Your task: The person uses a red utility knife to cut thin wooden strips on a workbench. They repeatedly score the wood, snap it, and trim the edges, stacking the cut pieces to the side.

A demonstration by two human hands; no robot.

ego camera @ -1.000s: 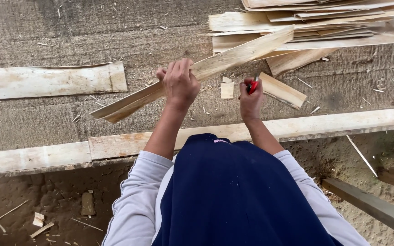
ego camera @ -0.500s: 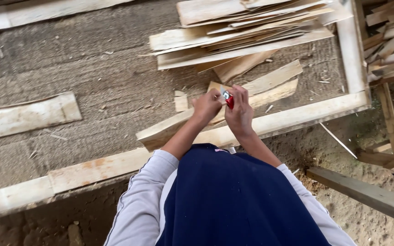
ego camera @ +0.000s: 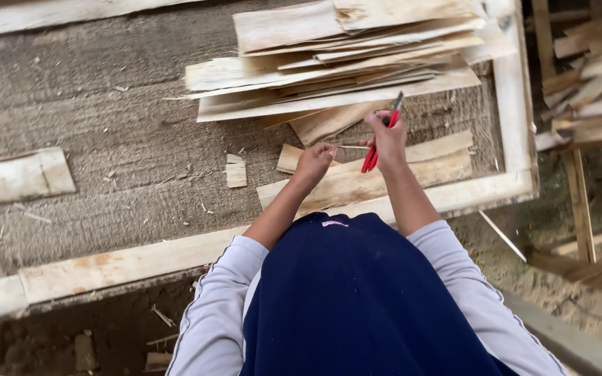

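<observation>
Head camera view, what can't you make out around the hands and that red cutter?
- Red cutter: its blade tip is too small and blurred to read, and the right hand covers its middle.
- Left hand: the fist hides whatever its grip holds.
- Veneer stack: top sheets are cut off by the upper edge.
</observation>
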